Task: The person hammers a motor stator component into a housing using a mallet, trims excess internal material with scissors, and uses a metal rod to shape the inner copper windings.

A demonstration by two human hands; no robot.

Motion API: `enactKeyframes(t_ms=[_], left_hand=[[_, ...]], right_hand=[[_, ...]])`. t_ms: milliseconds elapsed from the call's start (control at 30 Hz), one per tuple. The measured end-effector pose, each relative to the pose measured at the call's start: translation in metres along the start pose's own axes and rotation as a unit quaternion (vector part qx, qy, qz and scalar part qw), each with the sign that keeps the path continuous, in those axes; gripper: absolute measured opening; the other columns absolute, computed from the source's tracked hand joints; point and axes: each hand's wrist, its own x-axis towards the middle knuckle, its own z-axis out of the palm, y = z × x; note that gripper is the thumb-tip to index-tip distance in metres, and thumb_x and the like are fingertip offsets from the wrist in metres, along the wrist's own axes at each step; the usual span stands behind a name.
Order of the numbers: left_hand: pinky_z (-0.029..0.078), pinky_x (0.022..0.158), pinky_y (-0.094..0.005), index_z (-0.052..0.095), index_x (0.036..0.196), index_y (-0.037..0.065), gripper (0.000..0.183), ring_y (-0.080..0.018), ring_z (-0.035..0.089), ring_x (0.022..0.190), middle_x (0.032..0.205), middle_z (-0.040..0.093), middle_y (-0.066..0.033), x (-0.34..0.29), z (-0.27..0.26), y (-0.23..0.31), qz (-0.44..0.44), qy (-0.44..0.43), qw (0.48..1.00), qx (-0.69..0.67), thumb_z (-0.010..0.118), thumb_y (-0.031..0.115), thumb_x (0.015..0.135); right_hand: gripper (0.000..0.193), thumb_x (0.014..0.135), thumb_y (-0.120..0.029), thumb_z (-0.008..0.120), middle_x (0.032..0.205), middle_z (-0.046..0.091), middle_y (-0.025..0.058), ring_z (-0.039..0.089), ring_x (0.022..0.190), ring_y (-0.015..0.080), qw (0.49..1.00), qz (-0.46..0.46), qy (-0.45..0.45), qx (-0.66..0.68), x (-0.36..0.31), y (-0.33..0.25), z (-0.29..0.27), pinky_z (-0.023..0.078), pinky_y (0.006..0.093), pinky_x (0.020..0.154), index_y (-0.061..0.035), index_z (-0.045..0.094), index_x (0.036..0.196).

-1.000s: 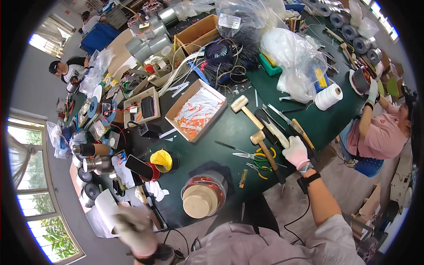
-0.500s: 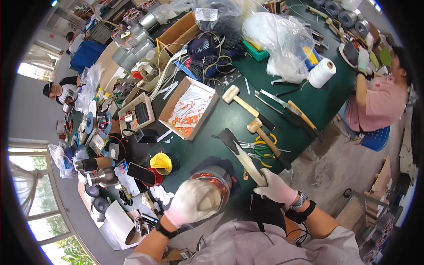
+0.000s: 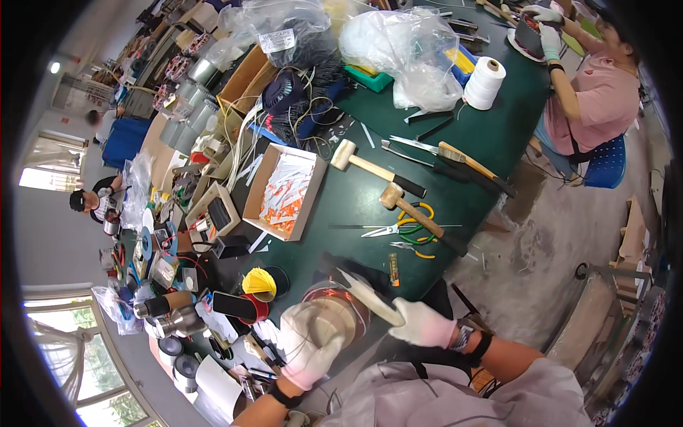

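Near the tabletop's [image 3: 334, 245] edge sits a round coil [image 3: 340, 306], coppery-red around its tan core [image 3: 331, 324]; left hand [image 3: 307, 345] against it, grip unclear, right hand [image 3: 420, 324] clutching a pale tool [image 3: 377, 302].

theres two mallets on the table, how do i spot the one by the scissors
On the green table, look beyond the right hand to the scissors. The wooden mallet lies across their handles. Its head is browner than that of the other mallet, which lies farther away, clear of the scissors.
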Motion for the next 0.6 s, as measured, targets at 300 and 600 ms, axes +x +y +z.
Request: enactKeyframes(t_ms=[300, 600], left_hand=[[0.052, 0.094, -0.0474, 0.065, 0.11, 0.008, 0.042, -0.0355, 0.067, 0.102, 0.111, 0.069, -0.012, 0.034, -0.007, -0.014, 0.2, -0.09, 0.976, -0.015, 0.084, 0.021, 0.075], [0.051, 0.099, -0.0466, 0.062, 0.112, 0.004, 0.051, -0.035, 0.063, 0.103, 0.109, 0.065, -0.0142, 0.023, 0.001, 0.006, 0.063, 0.013, 0.997, 0.047, 0.086, 0.017, 0.069]], right_hand=[[0.041, 0.089, -0.022, 0.074, 0.091, 0.07, 0.0317, 0.072, 0.092, 0.0504, 0.994, -0.015, 0.008, -0.107, 0.004, -0.011, -0.011, 0.057, 0.0546, 0.08, 0.0031, 0.054, 0.114], [0.046, 0.088, -0.024, 0.077, 0.088, 0.07, 0.0316, 0.073, 0.089, 0.0485, 0.995, -0.002, 0.045, -0.089, 0.011, -0.008, -0.001, 0.058, 0.0508, 0.079, 0.0053, 0.055, 0.116]])
